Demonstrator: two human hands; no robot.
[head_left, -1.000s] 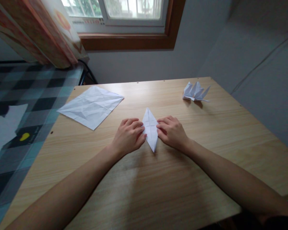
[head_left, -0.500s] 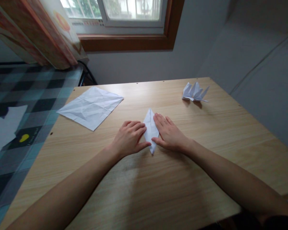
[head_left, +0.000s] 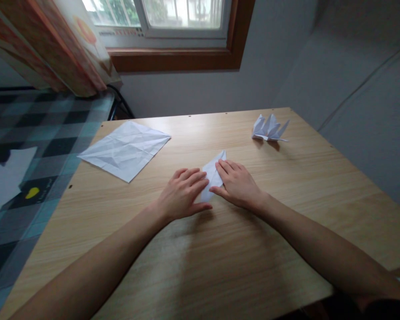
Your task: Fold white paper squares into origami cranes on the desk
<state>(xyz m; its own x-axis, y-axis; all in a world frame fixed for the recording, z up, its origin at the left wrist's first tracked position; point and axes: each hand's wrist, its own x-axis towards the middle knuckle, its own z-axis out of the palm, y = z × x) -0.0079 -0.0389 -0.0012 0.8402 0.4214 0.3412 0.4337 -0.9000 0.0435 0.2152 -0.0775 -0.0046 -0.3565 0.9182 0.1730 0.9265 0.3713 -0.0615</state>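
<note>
A narrow folded piece of white paper (head_left: 213,174) lies on the wooden table (head_left: 286,186), its far tip tilted to the right. My left hand (head_left: 183,195) lies flat over its near left part, fingers stretched out and pressing down. My right hand (head_left: 237,184) rests flat on its right side, fingers extended along the paper. Both hands cover much of the piece.
A creased, unfolded white paper square (head_left: 125,149) lies at the table's far left. A finished folded paper figure (head_left: 269,129) stands at the far right. A checked blanket (head_left: 26,151) with a white sheet is left of the table; a window and curtain are behind.
The folded paper has turned clockwise, its far tip swinging right. Both hands went from curled at its edges to flat on top of it.
</note>
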